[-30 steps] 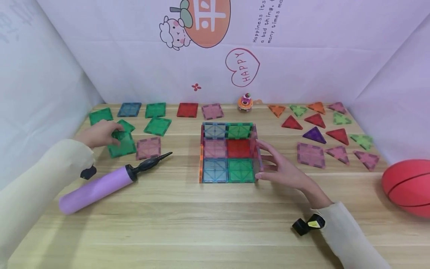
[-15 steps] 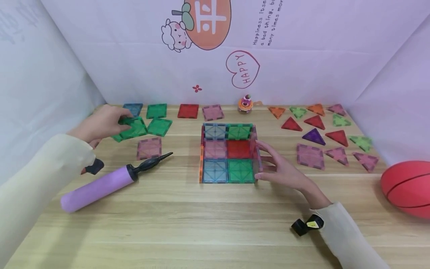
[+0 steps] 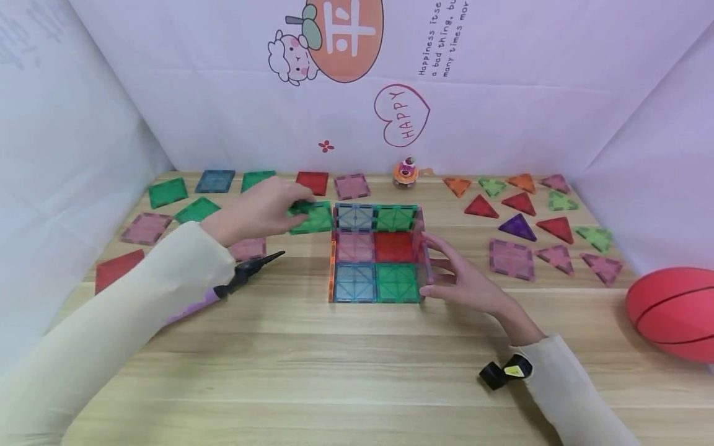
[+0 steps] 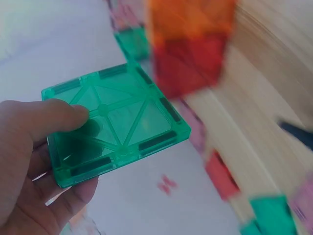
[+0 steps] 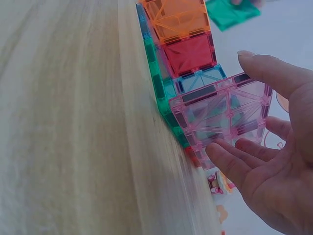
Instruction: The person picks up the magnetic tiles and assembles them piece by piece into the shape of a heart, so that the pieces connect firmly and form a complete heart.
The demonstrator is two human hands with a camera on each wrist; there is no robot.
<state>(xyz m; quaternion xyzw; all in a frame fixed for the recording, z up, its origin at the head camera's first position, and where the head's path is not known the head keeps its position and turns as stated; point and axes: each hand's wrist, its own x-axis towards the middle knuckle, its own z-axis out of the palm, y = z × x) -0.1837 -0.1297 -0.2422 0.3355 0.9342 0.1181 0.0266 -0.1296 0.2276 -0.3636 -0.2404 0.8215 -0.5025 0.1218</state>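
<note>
In the head view, pinches a green square tile (image 3: 315,218) in the fingers of the left hand (image 3: 262,210), just left of the tile box (image 3: 355,283). Has for the box a blue-and-green back wall (image 3: 396,218), an orange-and-red left wall (image 3: 333,272), a pink right wall (image 3: 421,222), and a floor of pink, red, blue and green squares. Shows on the desk (image 3: 334,384) loose squares (image 3: 169,192) left of the box, triangles (image 3: 519,227) right of it.

In the left wrist view, grasps the green square tile between thumb and fingers, beside the box's blurred left wall.

In the right wrist view, rests loosely spread fingers of the right hand (image 5: 274,156) against the box's pink right wall.
</note>
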